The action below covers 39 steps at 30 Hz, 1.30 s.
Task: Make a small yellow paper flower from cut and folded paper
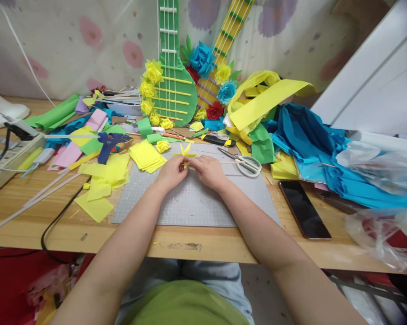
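My left hand (171,172) and my right hand (208,171) meet over a grey cutting mat (193,205). Both pinch a small folded yellow paper piece (186,153), whose petal-like strips stick up just past my fingertips. A stack of yellow paper squares (146,156) lies left of my left hand. White-handled scissors (246,163) rest on the mat's far right corner, close to my right hand. A finished small yellow paper flower (162,146) sits just beyond the stack.
A blue glue gun (108,142) lies at the left among coloured paper scraps, its black cord (59,216) running off the wooden table's front edge. A black phone (304,209) lies to the right. Two paper guitars with flowers (176,85) lean at the back. Blue paper (312,149) and plastic bags fill the right.
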### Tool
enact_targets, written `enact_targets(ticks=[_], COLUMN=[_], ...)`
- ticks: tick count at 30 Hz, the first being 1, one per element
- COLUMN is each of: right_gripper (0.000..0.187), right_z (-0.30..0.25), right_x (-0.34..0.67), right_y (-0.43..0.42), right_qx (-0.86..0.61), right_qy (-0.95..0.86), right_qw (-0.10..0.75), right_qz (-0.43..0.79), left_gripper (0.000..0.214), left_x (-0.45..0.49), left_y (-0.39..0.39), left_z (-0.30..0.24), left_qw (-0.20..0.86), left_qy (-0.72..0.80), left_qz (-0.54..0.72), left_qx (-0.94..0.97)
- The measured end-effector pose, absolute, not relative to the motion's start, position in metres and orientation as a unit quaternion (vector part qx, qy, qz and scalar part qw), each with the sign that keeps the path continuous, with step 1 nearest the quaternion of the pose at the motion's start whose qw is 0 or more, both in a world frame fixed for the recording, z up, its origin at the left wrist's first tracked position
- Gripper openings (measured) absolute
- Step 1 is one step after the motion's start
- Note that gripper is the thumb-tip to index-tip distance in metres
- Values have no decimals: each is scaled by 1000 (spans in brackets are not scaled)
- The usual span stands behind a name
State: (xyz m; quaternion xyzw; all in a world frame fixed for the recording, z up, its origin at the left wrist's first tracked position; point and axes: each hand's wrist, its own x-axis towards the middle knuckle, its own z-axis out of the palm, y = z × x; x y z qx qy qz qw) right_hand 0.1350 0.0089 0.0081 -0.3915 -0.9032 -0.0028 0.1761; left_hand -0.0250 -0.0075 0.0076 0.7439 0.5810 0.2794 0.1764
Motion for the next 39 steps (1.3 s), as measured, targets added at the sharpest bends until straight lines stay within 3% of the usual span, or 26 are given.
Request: enact_targets(ticks=[10,17,27,39], right_gripper=[24,20,27,17], right_z=[5,-2,-4,-13], right_x=[129,125,121,124], right_y=[2,4,-4,3], right_qx=[-403,-436,-468,-467], right_qy=[-898,-883,-868,-850], right_qw=[173,172,158,245], right_qz=[19,-21,-48,5], left_gripper=[15,23,22,20], left_x=[-26,-26,-23,-20], left_y=[-1,6,1,1], left_z=[-5,-12,-16,-16], left_qw=[150,165,62,52], left_qy=[552,559,524,541], left_qz=[274,319,301,278], left_qx=[773,747,795,792])
